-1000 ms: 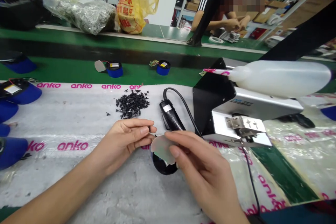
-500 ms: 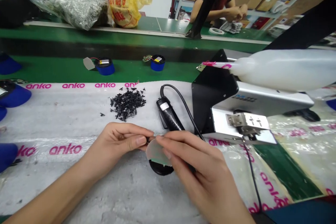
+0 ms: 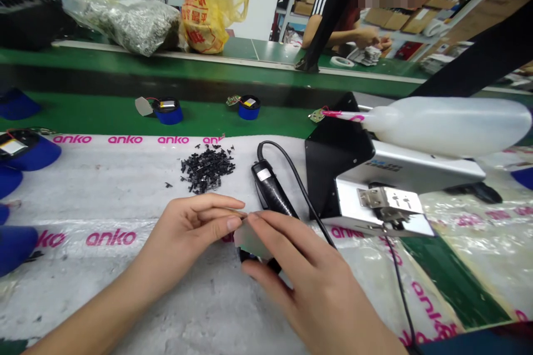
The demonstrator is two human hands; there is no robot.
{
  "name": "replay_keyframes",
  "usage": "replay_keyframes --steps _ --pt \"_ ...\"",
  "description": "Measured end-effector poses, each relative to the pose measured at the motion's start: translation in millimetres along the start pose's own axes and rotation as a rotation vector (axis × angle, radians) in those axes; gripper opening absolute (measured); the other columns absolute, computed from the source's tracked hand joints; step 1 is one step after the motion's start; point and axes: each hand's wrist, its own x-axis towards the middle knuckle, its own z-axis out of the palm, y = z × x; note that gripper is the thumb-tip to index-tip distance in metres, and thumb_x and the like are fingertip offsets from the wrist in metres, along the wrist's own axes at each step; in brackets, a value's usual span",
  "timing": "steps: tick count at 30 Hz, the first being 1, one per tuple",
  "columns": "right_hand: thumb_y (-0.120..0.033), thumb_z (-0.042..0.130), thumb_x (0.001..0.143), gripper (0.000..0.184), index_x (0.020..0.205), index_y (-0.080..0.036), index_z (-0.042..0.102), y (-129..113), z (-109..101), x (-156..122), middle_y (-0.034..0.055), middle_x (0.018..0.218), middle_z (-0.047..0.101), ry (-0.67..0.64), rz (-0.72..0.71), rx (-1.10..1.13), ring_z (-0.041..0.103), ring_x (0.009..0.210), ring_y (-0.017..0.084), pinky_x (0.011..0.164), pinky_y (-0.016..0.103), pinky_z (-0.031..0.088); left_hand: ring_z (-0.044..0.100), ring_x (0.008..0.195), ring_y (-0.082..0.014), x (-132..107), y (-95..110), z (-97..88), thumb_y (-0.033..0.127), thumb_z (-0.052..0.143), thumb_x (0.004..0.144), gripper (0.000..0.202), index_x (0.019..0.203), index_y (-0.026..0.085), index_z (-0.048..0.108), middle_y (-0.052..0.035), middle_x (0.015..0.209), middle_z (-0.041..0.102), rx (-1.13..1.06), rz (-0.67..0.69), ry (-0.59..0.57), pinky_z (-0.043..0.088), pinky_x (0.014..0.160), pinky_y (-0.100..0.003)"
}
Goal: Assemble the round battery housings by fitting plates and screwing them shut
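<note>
Low in the middle, a thin pale round plate (image 3: 251, 240) is held over a black round part (image 3: 247, 255), mostly covered by fingers. My right hand (image 3: 300, 272) grips the plate from the right, fingertips along its top edge and the thumb lower down. Against the plate's upper left edge, my left hand (image 3: 195, 230) pinches with thumb and forefinger; what lies between those fingertips is hidden. A pile of small black plastic pieces (image 3: 207, 169) lies just beyond my left hand. Behind my right hand rests a black corded hand tool (image 3: 272, 187).
Blue cups with batteries and wires (image 3: 169, 112) stand on the green bench, others at the left edge. To the right is a black and silver machine (image 3: 387, 163) with a white squeeze bottle (image 3: 449, 122) on it. Across the bench, a person's hands (image 3: 372, 39) work.
My right thumb has moved down and left, covering more of the black part. The plate is more hidden now. The whole view has shifted slightly.
</note>
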Motion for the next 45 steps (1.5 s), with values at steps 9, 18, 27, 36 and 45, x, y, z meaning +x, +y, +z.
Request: replay_keyframes --steps 9,18,27,36,45 --pt "-0.011 0.054 0.088 0.044 0.129 -0.029 0.057 3.4 -16.7 1.0 0.0036 0.121 0.060 -0.038 0.073 0.179 0.064 0.107 0.013 0.091 0.019 0.055 0.028 0.149 -0.0356 -9.1 -6.0 -4.6 0.025 0.093 0.061 0.119 0.154 0.047 0.022 -0.0033 0.162 0.034 0.391 0.178 -0.293 0.034 0.117 -0.052" --pt "-0.013 0.057 0.088 0.035 0.119 -0.029 0.054 -4.7 -12.7 -17.5 0.0015 0.119 0.061 -0.016 0.133 0.132 0.058 0.115 0.015 0.099 0.023 0.050 0.059 0.114 -0.0323 -1.5 -25.6 22.4 0.023 0.079 0.074 0.078 0.145 0.027 0.045 -0.0097 0.129 0.059 0.667 0.258 -0.220 0.052 0.096 -0.047" --pt "-0.023 0.060 0.091 0.034 0.124 -0.027 0.050 -9.5 5.4 -42.9 0.0052 0.120 0.060 0.056 0.281 0.159 0.057 0.118 0.019 0.098 0.028 0.052 0.069 0.091 -0.0241 -6.0 -24.9 15.4 0.009 0.065 0.074 0.071 0.139 0.036 0.052 -0.0064 0.139 0.055 0.309 -0.013 -0.346 0.059 0.064 -0.030" --pt "-0.032 0.061 0.092 0.034 0.123 -0.024 0.051 -7.6 1.4 -40.3 0.0060 0.111 0.063 0.034 0.285 0.034 0.063 0.091 0.017 0.068 0.024 0.056 0.072 0.072 -0.0181 4.2 -15.4 4.3 0.037 0.064 0.092 0.040 0.129 0.024 0.057 -0.0033 0.097 0.070 -0.074 -0.231 -0.406 0.060 0.073 -0.034" --pt "-0.019 0.057 0.090 0.038 0.127 -0.022 0.051 -10.3 1.3 -36.4 0.0055 0.112 0.062 -0.004 0.155 -0.037 0.059 0.107 0.019 0.091 0.027 0.056 0.058 0.045 -0.0086 -1.3 -21.1 27.0 0.035 0.057 0.093 0.023 0.112 0.026 0.067 0.0055 0.069 0.062 0.162 -0.087 -0.167 0.047 0.041 -0.016"
